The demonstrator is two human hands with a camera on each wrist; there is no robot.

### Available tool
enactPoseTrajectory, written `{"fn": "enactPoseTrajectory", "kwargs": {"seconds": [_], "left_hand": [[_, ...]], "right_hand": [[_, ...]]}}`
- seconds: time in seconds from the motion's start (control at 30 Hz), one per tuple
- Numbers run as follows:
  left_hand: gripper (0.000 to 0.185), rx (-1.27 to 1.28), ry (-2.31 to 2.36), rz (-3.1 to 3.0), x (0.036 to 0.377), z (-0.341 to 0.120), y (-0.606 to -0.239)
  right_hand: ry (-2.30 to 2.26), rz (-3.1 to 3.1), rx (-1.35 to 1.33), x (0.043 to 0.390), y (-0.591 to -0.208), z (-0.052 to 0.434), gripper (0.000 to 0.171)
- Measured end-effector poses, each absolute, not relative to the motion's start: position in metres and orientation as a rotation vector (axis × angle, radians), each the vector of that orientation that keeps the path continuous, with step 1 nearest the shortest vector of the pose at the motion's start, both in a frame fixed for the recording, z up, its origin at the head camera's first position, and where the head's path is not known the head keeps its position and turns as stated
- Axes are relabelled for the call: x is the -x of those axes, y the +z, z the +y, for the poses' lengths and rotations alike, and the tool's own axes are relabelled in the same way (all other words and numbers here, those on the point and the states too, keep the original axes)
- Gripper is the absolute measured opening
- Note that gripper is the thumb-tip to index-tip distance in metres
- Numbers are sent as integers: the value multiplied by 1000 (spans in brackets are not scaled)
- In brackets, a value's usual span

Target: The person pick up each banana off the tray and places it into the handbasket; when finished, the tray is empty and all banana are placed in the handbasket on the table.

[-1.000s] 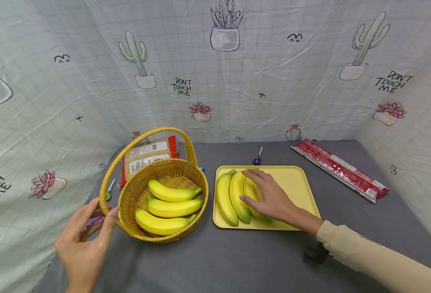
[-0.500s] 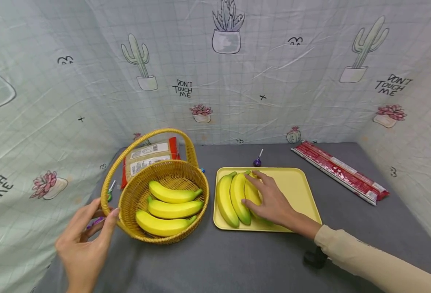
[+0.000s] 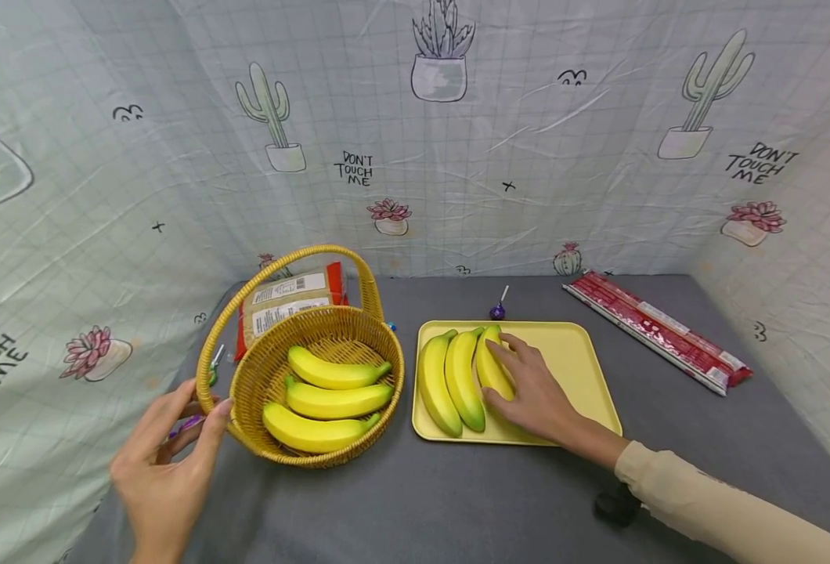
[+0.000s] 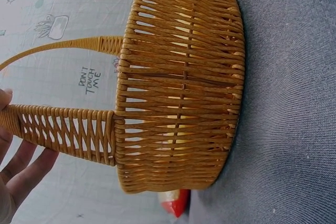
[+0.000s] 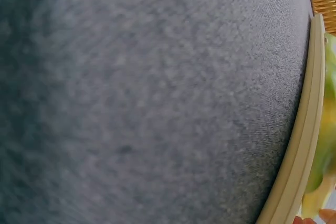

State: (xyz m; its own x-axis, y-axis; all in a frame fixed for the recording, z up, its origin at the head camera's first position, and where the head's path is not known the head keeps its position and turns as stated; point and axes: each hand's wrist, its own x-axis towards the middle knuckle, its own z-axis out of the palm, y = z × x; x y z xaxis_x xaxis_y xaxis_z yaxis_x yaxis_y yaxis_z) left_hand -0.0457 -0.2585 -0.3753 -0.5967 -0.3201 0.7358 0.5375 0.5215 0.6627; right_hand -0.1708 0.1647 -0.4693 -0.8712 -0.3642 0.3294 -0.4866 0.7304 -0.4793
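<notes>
- We are viewing the wicker basket (image 3: pixel 316 368) at lower left of centre, the left hand (image 3: pixel 164 462) touching its handle, fingers relaxed.
- The yellow tray (image 3: pixel 570 368) is lying right of it.
- Our right hand (image 3: pixel 535 388) is resting its fingers on the rightmost banana (image 3: pixel 492 368), whose long axis is running toward the frame's top.

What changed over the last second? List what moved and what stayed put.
The right hand slid rightward off the middle banana and now lies only on the rightmost banana in the yellow tray. The left hand stayed at the basket handle; the basket's three bananas did not move.
</notes>
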Motion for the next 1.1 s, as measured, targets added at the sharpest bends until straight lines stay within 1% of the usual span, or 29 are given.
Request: {"fn": "enactPoseTrajectory", "kwargs": {"seconds": [0.17,0.37,0.73,1.1], "left_hand": [[40,186,-1203,-1856,45,-257,-374],[42,195,-1209,-1846,45,-258,-375],[45,202,-1214,-1841,49,-266,-383],[45,211,-1211,-1836,49,-266,-384]], "right_hand": [[850,-2699,-687,170,-469,168,69],[882,-2685,-651,168,-471,174,71],[960,-2683,-672,169,-476,172,71],[925,-2676,-675,166,-477,174,69]]}}
